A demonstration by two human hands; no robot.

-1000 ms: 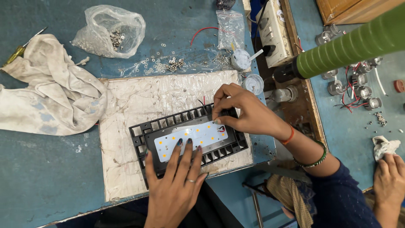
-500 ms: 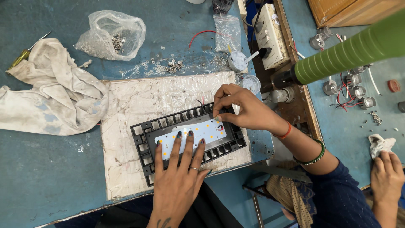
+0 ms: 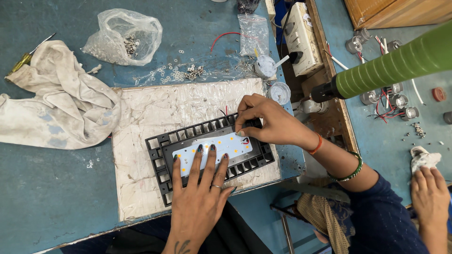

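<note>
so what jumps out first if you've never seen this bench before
Mid-frame, a black finned frame lies on a white mat, holding a white LED board. The left hand presses flat on the board while the right hand pinches at its far edge. A crumpled cloth lies at left and a green handle juts in from the right.

A left hand (image 3: 200,200) lies flat, fingers spread, on a white light board (image 3: 214,149) seated in a black finned frame (image 3: 207,157), while the right hand (image 3: 270,123) pinches the board's far corner. Left of both hands, a crumpled cloth (image 3: 56,113) sprawls across the blue bench (image 3: 52,197).
</note>
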